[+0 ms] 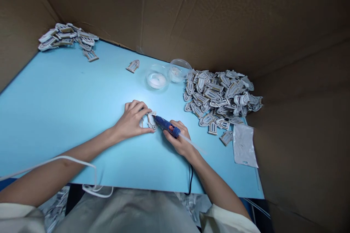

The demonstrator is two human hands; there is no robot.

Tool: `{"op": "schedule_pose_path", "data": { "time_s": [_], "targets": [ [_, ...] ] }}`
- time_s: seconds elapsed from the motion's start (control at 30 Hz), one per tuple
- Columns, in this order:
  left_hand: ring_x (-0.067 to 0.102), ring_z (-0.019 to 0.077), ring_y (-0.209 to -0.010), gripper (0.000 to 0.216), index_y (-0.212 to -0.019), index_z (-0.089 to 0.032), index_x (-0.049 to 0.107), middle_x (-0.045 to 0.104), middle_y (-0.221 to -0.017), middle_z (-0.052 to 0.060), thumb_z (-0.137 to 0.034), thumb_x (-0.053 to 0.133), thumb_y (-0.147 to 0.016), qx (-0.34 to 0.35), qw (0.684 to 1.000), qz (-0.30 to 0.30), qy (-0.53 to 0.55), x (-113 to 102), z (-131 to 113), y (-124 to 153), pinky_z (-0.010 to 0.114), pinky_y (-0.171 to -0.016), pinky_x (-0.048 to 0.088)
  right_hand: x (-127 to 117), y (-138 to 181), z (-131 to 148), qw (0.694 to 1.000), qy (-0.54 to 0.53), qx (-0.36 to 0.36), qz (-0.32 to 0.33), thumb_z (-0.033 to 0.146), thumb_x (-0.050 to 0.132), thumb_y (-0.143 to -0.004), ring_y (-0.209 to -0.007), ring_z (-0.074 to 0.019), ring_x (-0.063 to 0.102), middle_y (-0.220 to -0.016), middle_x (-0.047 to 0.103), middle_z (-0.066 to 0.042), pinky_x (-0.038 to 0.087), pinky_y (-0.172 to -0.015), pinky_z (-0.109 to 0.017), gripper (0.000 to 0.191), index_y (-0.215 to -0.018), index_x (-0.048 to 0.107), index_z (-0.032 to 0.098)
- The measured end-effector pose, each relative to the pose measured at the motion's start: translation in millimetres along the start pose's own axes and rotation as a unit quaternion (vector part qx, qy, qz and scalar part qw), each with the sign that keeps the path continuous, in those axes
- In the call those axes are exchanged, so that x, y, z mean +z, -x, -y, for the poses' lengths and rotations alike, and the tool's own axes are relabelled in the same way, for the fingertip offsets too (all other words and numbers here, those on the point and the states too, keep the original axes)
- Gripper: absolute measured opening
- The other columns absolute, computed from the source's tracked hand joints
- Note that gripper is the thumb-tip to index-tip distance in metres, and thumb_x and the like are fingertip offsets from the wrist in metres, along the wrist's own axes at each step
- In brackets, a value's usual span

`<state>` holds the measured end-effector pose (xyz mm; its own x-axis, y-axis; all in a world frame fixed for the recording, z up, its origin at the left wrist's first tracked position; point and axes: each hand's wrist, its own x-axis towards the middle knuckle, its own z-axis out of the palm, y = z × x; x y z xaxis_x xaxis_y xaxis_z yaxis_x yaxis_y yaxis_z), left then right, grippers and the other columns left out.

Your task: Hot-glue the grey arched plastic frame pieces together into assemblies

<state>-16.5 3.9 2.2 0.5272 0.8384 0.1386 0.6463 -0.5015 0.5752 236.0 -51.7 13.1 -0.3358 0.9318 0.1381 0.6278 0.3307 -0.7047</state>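
Observation:
My right hand [179, 140] is wrapped round a blue hot glue gun [168, 126] with a clear glue stick [193, 143] poking out of its back. The gun's nozzle points left and meets the edge of a small white arched window-shaped piece [151, 121]. Thumb and fingers of my left hand [136, 118] hold that piece near the middle of the blue table. Part of another such piece [141, 122] shows under the left hand, between thumb and fingers. Whether the nozzle touches the piece or hovers just over it, I cannot tell.
A large heap of arched pieces [218, 96] lies at right, a smaller pile [65, 36] at far left. One loose piece [133, 66] sits near two clear plastic cups [157, 78]. A plastic bag [244, 145] lies at the right edge. A white cable [62, 157] crosses my left forearm. Cardboard walls [175, 14] surround the table.

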Motion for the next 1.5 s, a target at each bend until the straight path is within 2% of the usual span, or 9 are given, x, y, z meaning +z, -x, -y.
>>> {"op": "schedule_pose_path", "data": {
  "time_s": [0.3,1.1,1.43,1.5],
  "targets": [
    [0.054,0.0361,-0.119,0.066,-0.126,-0.024,0.073,0.070,-0.121,0.011,-0.064,0.090,-0.077,0.003,1.000,0.006,0.002,-1.2,-0.6,-0.7,0.050,-0.100,0.040,0.2,0.3,-0.3,1.000,-0.001,0.023,0.009,0.035,0.056,-0.100,-0.063,-0.0181,0.044,-0.068,0.052,0.001,0.035,-0.068,-0.035,0.033,-0.072,0.042,0.025],
    [0.054,0.0354,-0.119,0.064,-0.123,-0.023,0.074,0.071,-0.119,0.010,-0.061,0.093,-0.075,-0.016,0.999,0.020,0.021,-4.9,-2.1,-3.9,0.049,-0.100,0.038,2.2,0.7,-1.1,0.999,-0.002,0.029,0.016,0.037,0.056,-0.101,-0.063,-0.0181,0.044,-0.067,0.052,0.001,0.034,-0.069,-0.035,0.033,-0.072,0.044,0.025],
    [0.054,0.0346,-0.120,0.065,-0.123,-0.023,0.073,0.071,-0.119,0.009,-0.060,0.095,-0.074,-0.017,0.999,0.020,0.017,-4.5,-2.7,-4.4,0.047,-0.099,0.037,-0.9,1.8,2.6,0.999,-0.021,0.042,0.011,0.037,0.060,-0.098,-0.063,-0.0175,0.043,-0.066,0.052,0.001,0.034,-0.068,-0.034,0.034,-0.070,0.045,0.024],
    [0.054,0.0341,-0.120,0.065,-0.122,-0.023,0.074,0.072,-0.119,0.008,-0.060,0.096,-0.072,-0.021,0.999,0.019,0.016,-3.9,-3.7,-4.5,0.046,-0.099,0.037,5.5,-0.6,5.8,0.996,-0.057,0.064,-0.018,0.041,0.063,-0.096,-0.062,-0.0168,0.043,-0.064,0.052,0.001,0.034,-0.067,-0.033,0.037,-0.068,0.047,0.024]
  ]
}}
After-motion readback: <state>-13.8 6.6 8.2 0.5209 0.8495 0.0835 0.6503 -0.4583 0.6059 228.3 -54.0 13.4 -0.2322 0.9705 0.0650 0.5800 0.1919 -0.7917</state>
